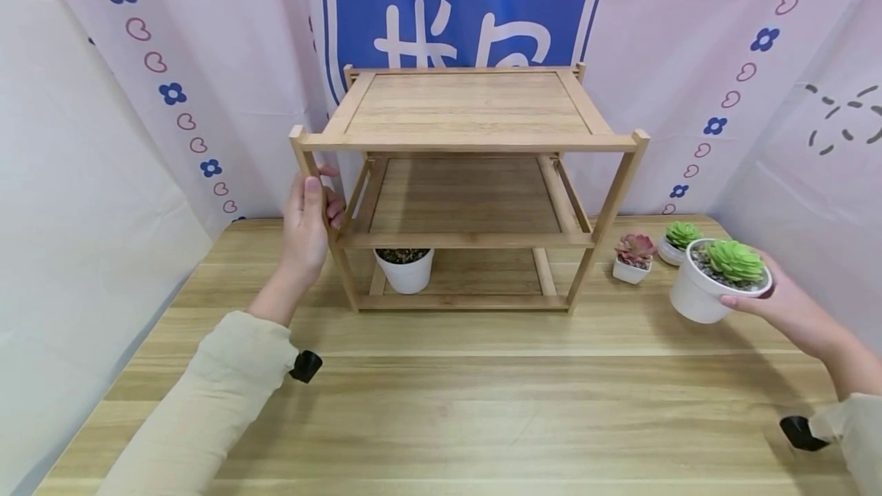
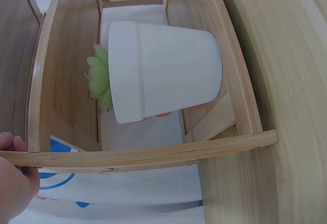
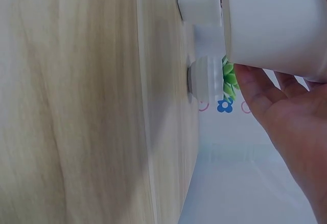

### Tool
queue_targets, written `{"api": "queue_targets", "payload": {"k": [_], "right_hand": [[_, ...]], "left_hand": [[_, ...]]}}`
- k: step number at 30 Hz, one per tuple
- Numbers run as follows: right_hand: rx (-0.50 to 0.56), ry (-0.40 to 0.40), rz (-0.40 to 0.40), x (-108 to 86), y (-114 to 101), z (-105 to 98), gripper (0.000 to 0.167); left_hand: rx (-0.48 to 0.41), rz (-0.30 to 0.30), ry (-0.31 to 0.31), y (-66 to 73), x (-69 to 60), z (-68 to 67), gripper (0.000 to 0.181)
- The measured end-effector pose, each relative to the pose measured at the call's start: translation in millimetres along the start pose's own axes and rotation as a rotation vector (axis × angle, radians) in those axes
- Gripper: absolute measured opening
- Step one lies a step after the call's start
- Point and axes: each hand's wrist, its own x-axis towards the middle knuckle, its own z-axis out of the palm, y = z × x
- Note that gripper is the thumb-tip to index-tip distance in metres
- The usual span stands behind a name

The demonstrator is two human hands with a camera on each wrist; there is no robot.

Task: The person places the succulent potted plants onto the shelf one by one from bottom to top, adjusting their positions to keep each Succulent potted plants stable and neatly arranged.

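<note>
A three-tier wooden shelf (image 1: pixel 475 239) stands on the table. My left hand (image 1: pixel 306 228) grips its front left post, fingers curled round the wood; in the left wrist view part of that hand (image 2: pixel 15 178) shows at the post. On the bottom tier, at the left, sits a white pot (image 1: pixel 406 272) with a succulent (image 2: pixel 100 78). Off to the right of the shelf, my right hand (image 1: pixel 792 305) holds a potted green succulent (image 1: pixel 733 262) by its white pot, thumb at the front and fingers behind. The pot appears raised above the table.
Behind the held pot, a small pink succulent (image 1: pixel 634 255) in a white pot and a small green succulent (image 1: pixel 678 239) in a round white pot stand on the table (image 1: pixel 482 404). A printed curtain (image 1: pixel 661 60) hangs behind the shelf.
</note>
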Motion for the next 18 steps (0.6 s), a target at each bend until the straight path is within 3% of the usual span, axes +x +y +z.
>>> {"api": "queue_targets", "payload": {"k": [18], "right_hand": [[0.0, -0.024, -0.058, -3.8, -13.3, 12.4, 0.077]], "left_hand": [[-0.036, 0.013, -0.01, -1.8, 0.6, -0.4, 0.04]]}}
